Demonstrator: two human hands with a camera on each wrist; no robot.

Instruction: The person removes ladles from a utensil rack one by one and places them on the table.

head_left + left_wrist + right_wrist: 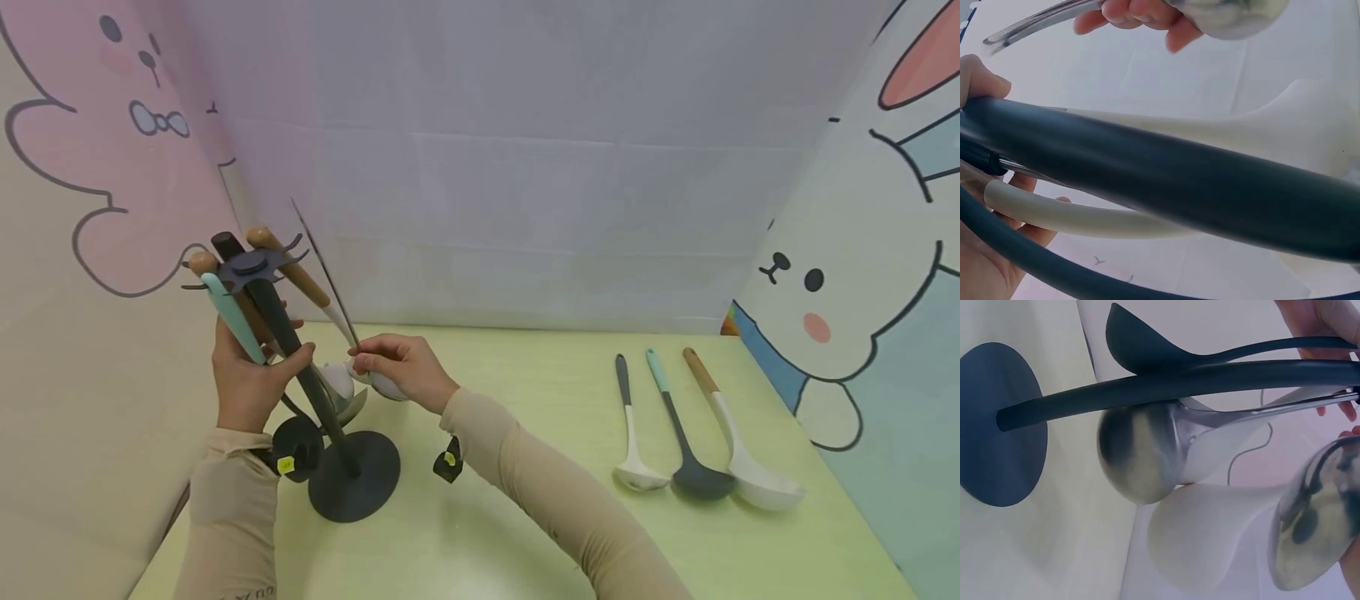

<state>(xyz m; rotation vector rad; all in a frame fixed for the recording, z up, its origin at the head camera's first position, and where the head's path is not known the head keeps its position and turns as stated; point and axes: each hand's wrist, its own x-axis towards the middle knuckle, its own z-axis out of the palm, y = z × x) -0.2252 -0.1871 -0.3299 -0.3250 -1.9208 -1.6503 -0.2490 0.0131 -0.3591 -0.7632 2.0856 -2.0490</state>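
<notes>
My left hand (251,371) grips the dark pole (285,329) of a utensil stand, its thumb across the pole and its fingers behind the hanging handles. Utensils hang from the stand's hooked top (251,265): a turquoise-handled dark one, wooden-handled white ones and a metal ladle (1141,453) with a black handle. Just right of the pole, my right hand (405,367) pinches another metal ladle (1229,15). Its thin handle (322,265) points up and left in the head view. The rounded bowl (1316,519) shows in the right wrist view, apart from the pole.
The stand's round dark base (352,492) rests on the pale green table (525,467). On the right lie a grey-handled white ladle (633,462), a turquoise-handled dark ladle (701,479) and a wooden-handled white ladle (761,483). A pale curtain (525,208) hangs behind the table.
</notes>
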